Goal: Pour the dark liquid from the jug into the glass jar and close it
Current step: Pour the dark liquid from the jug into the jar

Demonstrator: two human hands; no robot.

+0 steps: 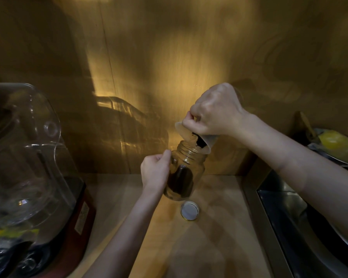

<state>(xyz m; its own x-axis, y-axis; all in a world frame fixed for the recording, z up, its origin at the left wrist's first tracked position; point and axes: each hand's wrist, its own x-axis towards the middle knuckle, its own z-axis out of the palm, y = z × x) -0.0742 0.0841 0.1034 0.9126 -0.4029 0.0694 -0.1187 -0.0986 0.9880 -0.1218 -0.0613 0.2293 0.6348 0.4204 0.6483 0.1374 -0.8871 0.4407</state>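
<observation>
We are mid-pour: our right hand [215, 111], fingers clamped on the tipped jug [201, 137], sends dark liquid into the glass jar [184, 171], partly filled and tilted in our left hand [156, 170] (fingers wrapped around it). Still left: the lid [189, 210], lying on the counter [209, 237] just beside.

Home kitchen. Wooden counter [209, 237] against wood-panelled wall [169, 57]; steel sink [301, 227] at counter's right edge; blender with clear cover [28, 157] at left edge; dishes [333, 145] behind sink.
</observation>
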